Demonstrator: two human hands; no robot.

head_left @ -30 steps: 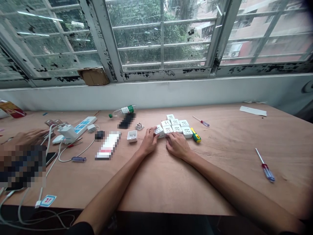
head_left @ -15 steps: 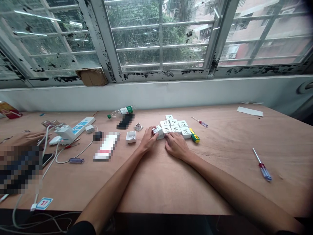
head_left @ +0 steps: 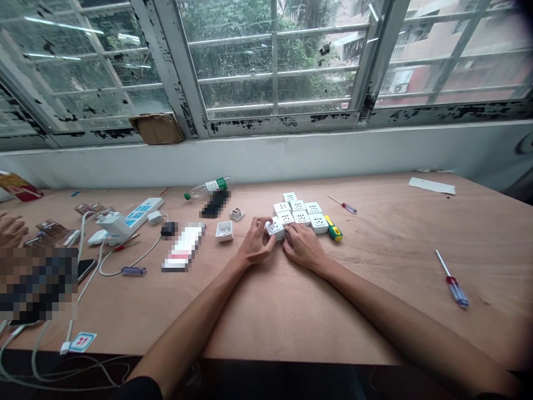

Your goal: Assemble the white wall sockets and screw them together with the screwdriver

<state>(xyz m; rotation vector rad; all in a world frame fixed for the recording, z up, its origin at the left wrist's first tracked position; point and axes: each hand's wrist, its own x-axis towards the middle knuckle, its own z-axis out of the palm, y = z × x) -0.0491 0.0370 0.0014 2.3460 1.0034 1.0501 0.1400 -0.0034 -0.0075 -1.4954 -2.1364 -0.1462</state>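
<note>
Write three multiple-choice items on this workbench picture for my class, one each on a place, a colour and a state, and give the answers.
1. What does the person's left hand touch?
A. A white power strip
B. A square white plastic socket at the left end of the group
C. The windowsill

2. What colours is the handle of the long screwdriver at the right of the plywood table?
A. Yellow and green
B. Red and translucent blue
C. All black

3. How is the clear plastic water bottle placed?
A. Lying on its side
B. Standing upright
C. Held in a hand

Answers:
1. B, because the fingers lie against the socket.
2. B, because both colours show on the handle beyond the thin shaft.
3. A, because its green cap points sideways along the tabletop.
</note>
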